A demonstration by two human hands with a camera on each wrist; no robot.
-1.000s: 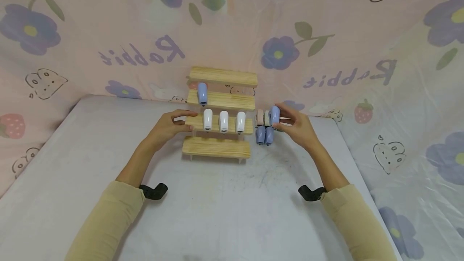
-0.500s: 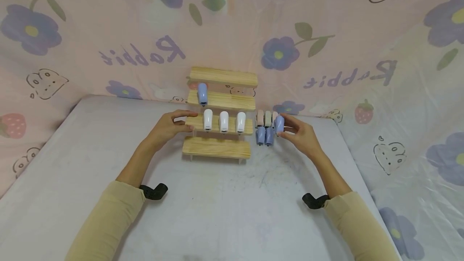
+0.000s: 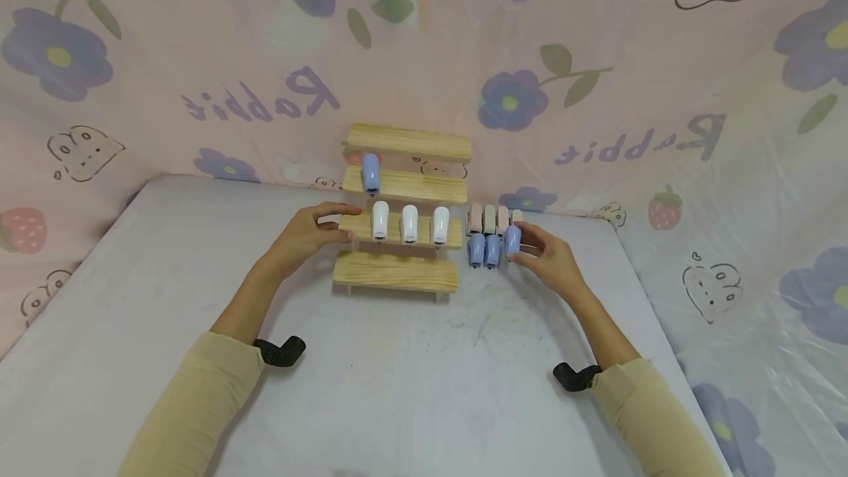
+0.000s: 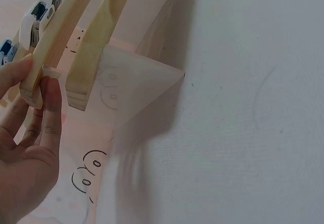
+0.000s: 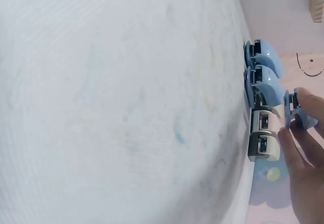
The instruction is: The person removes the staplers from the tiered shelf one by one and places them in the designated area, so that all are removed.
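A four-tier wooden rack (image 3: pixel 395 271) stands near the back wall. My left hand (image 3: pixel 306 238) grips the left end of its second tier from the bottom; in the left wrist view the thumb and fingers of my left hand (image 4: pixel 31 148) pinch the board (image 4: pixel 35 82). My right hand (image 3: pixel 551 256) holds a blue stapler-like item (image 3: pixel 513 241) beside two blue ones (image 3: pixel 476 249) right of the rack. In the right wrist view my right hand (image 5: pixel 306 158) pinches the blue item (image 5: pixel 298 113), apart from the row.
Three white items (image 3: pixel 409 224) sit on the gripped tier and one blue item (image 3: pixel 371 173) on the tier above. Behind the blue pair, pink and pale green items (image 3: pixel 489 218) form a row. A patterned cloth (image 3: pixel 424 57) hangs behind the white table (image 3: pixel 411 374).
My right hand has moved toward me and slightly right with the blue item, uncovering more of the back row. My left hand has stayed on the rack.
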